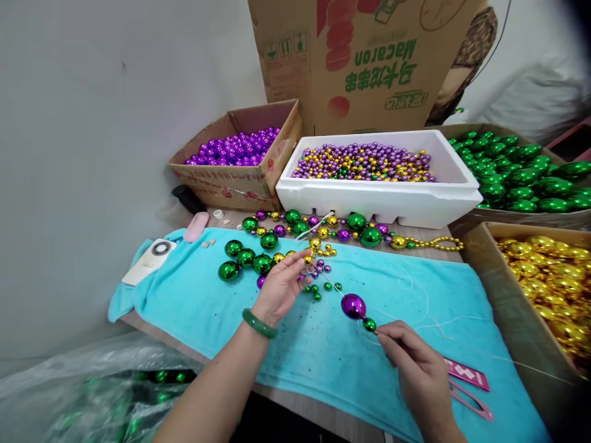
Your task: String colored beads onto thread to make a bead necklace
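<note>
My left hand (282,286), with a green bangle (259,323) on the wrist, pinches a small gold bead (308,261) between thumb and fingers. A thin straight needle (330,279) runs from that bead down to a large purple bead (353,306) and a smaller green bead (369,324), both threaded on it. My right hand (415,363) is closed on the needle's lower end, just below the green bead. Loose green beads (262,264) and small purple beads (327,268) lie on the turquoise towel (323,357) around my left hand.
A finished-looking bead strand (344,235) lies behind. Farther back stand a purple-bead carton (221,184), a white foam box (369,200) and green beads (521,178). A gold-bead carton (498,295) is at right. Pink scissors (471,400) and white thread (427,301) rest on the towel.
</note>
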Motion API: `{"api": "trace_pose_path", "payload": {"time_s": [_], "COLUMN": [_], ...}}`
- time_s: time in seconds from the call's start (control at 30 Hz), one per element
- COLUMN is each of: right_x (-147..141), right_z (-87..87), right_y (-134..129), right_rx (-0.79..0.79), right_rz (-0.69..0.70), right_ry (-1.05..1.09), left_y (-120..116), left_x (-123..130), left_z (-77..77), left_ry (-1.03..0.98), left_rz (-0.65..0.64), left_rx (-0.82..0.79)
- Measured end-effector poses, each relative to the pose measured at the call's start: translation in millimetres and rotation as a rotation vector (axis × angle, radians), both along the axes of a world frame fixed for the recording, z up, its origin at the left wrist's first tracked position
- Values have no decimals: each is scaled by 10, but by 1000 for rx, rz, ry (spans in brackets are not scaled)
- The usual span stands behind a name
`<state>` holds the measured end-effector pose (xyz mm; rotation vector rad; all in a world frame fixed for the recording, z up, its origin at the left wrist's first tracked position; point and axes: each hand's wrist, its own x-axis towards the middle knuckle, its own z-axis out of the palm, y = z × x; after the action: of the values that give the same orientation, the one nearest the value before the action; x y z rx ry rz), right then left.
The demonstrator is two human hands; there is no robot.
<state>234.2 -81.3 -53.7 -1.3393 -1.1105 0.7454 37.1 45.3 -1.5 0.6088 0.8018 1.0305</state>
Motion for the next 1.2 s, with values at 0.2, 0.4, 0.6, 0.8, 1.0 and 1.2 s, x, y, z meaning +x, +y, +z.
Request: {"api": "trace_pose_path", "payload": {"time_s": [0.2,0.4,0.6,0.8,1.0,1.2], "right_x": [-39,-36,-113,-80,-53,-169], "right_z": [23,47,-28,-246,-265,-112], "right_y": [15,8,62,80,80,114], "right_rx": [-3,-15,-181,-326,-326,-278], "right_rz": [7,15,30,22,-12,18], "right_ry": [-28,-52,22,245,268,248], "left_y": [-22,-13,-157,15,328,370], "left_x": [-12,-46,19,-307,-640,-636], "left_z": [10,-16,-34,59,-95,-298], "left_ry": [18,78,330,1028,1925,1952], "left_rz": [61,112,146,214,34,8], "left_rx": [32,49,373,667,402,425]}}
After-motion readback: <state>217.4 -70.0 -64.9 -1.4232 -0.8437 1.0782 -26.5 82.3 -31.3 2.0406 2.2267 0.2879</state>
